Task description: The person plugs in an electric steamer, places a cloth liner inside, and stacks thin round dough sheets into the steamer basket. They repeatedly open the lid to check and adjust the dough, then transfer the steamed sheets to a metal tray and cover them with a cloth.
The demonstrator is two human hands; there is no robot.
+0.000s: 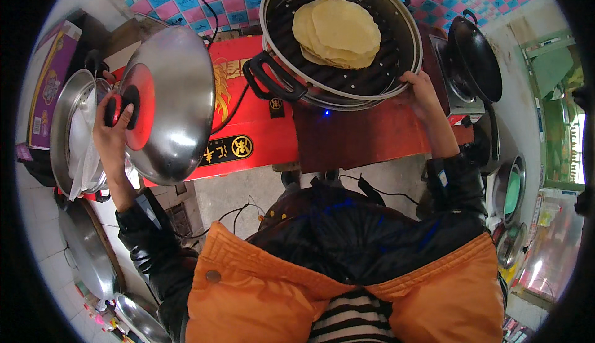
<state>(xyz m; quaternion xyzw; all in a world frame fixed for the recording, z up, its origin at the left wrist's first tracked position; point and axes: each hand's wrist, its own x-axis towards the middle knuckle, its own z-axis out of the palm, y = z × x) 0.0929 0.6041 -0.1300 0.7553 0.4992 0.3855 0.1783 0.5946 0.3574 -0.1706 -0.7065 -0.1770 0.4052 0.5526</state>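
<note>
My left hand (109,131) grips the red and black knob (114,109) of a large domed steel lid (179,92), held tilted on its side at the left. With my right hand (422,92) I hold the near right rim of a round metal pot (341,97) with black side handles. Its dark ridged floor (339,77) has small holes. A stack of thin, round yellow flatbreads (346,31) lies on that floor. A small blue light (327,112) glows just under the pot's near edge.
The pot stands over a table covered with red printed cardboard (260,147) and a dark red board (353,133). A steel pan with white cloth (83,143) stands left of the lid. A black wok (479,59) leans at the right by a stove (458,87). Cables (239,208) trail below.
</note>
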